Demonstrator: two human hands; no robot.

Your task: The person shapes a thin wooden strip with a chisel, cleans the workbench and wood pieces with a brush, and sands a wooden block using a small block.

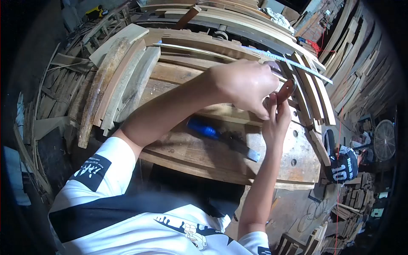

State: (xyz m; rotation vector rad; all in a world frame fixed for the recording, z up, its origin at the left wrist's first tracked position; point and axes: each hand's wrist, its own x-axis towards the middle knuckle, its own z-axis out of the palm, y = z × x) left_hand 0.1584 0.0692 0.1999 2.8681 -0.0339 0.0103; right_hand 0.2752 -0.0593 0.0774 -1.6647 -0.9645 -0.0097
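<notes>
My right hand (277, 117) is closed around a reddish-brown handle (288, 88) with a small hole near its end; the rest of that tool is hidden. Right beside it, my left hand (246, 87) is curled shut with its knuckles up, so whatever its fingers grip cannot be seen. A dark rounded piece (272, 65) shows just past the left knuckles. Below both hands, a chisel with a blue handle (204, 128) lies on the wooden workbench (178, 155), its blade pointing right. A long ruler (297, 64) lies beyond the hands.
Wooden strips (123, 80) are laid at the bench's left, and more boards (312, 87) at its right. Stacked planks (204, 19) fill the back. Scrap wood (63, 89) is piled at far left. A person in a dark shirt (343, 165) is at the right, near a fan (383, 140).
</notes>
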